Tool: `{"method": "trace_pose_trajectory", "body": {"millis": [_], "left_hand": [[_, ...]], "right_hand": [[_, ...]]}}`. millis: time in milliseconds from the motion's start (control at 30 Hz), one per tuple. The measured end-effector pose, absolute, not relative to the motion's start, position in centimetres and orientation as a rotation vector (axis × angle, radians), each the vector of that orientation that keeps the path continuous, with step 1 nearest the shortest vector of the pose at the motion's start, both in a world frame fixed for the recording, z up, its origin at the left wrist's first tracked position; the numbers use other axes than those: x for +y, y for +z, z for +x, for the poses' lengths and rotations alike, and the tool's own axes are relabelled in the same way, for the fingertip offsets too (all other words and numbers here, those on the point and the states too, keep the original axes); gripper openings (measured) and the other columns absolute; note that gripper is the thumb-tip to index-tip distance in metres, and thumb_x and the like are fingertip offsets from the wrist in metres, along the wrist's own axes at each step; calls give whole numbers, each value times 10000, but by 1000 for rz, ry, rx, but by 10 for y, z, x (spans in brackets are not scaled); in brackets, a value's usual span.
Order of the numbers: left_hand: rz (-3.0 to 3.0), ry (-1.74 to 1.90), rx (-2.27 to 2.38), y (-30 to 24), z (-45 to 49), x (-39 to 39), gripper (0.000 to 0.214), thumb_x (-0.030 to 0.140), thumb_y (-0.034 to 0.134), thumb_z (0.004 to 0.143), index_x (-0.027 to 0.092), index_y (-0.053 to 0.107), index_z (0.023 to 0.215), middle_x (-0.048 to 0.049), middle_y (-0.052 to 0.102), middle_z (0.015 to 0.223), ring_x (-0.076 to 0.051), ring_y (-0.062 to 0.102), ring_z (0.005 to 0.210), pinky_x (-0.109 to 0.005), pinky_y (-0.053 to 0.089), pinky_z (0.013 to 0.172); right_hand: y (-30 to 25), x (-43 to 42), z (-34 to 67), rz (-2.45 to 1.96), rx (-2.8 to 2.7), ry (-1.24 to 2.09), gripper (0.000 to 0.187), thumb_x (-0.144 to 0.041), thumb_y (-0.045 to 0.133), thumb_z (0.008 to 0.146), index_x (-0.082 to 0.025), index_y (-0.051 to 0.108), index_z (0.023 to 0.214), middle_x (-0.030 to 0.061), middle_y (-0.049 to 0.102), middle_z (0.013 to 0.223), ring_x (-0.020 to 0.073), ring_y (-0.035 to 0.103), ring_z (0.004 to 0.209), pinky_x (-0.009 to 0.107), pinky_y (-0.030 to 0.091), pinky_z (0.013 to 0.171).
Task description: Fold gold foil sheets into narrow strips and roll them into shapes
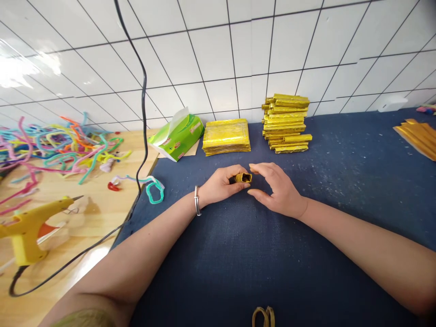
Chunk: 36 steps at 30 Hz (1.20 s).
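Near the middle of the dark blue mat, my left hand [221,186] is closed round a small gold foil-paper tube [244,177], whose hollow end faces right. My right hand [277,188] is just right of that end, thumb and fingers apart in a curved shape, holding nothing. Its fingertips are close to the tube; whether they touch it I cannot tell, though a small gap seems to show. Behind my hands lie a flat stack of gold foil paper [226,135] and a pile of folded gold foil tubes [286,122].
A green tissue pack [179,136] stands by the tiled wall. On the wooden table at left are tangled coloured pipe cleaners [68,150] and a yellow glue gun [30,227]; its black cord [144,91] hangs across the view. Gold-brown sheets [417,138] lie far right.
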<state>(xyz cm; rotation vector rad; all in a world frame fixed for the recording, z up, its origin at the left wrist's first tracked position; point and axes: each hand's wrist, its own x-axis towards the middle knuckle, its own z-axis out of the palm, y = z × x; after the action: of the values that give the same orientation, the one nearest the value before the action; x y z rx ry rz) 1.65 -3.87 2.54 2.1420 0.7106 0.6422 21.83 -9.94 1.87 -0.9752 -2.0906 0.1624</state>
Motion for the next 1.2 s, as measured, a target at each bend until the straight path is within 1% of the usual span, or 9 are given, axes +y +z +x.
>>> {"method": "trace_pose_trajectory", "body": {"millis": [167,267,367,500,667,833,967,1100,1200], "left_hand": [[2420,571,833,27,13,-34,157,303,580,847,193,601,958,-19,631,861,-140,575,792,-279,464,744],[2648,523,928,26,10,-28,289,330,606,828,193,586,1082,-66,634,1002,-208,568,950,-358,448,869],[2727,432,929,27,5,-21,402,375,608,825,179,557,1172,-92,614,1105,-238,545,1030,-389,427,929],[2724,358,1006,31,-5,-13,336,393,601,819,181,597,1080,-78,614,1027,-224,560,965,-363,446,872],[2730,365,1101,32,-7,-13,173,336,591,815,185,604,901,-40,588,846,-170,554,776,-284,434,681],[2608,669,1015,37,7,-30,168,284,614,820,184,592,954,-32,616,900,-148,570,815,-272,455,737],[2379,956,848,48,16,-47,242,255,660,799,181,587,1018,-34,635,968,-135,593,860,-257,484,766],[2267,1014,709,55,22,-62,297,286,691,782,174,586,1036,-45,636,965,-126,603,835,-237,507,730],[2308,1004,653,58,24,-69,306,283,693,783,169,583,1044,-46,639,957,-114,602,808,-227,513,713]], "right_hand": [[18,-97,218,-1087,-2111,179,722,-386,616,804,-253,263,1419,122,496,1309,296,477,1191,512,403,990],[15,-94,218,-1282,-2093,165,867,-391,681,725,-243,215,1441,137,425,1369,338,407,1248,553,360,1013],[11,-91,218,-1424,-2073,184,893,-348,691,699,-233,210,1444,138,405,1379,343,384,1261,555,353,1018],[8,-87,220,-1454,-2096,207,791,-305,650,732,-243,265,1420,128,423,1365,326,399,1251,533,368,1007],[7,-86,220,-1459,-2170,202,660,-293,615,769,-212,354,1370,135,486,1320,315,447,1203,509,386,975],[7,-86,222,-1437,-2181,198,556,-254,583,802,-195,410,1326,123,574,1219,290,508,1121,463,404,924],[9,-85,224,-1382,-2167,233,369,-210,547,838,-208,522,1206,70,642,1084,244,553,1008,399,407,877],[9,-86,225,-1294,-2197,309,212,-208,561,833,-216,600,1042,37,666,987,217,556,937,356,403,829],[9,-85,224,-1261,-2238,334,213,-215,578,817,-209,612,1028,36,665,967,212,552,914,343,397,805]]}}
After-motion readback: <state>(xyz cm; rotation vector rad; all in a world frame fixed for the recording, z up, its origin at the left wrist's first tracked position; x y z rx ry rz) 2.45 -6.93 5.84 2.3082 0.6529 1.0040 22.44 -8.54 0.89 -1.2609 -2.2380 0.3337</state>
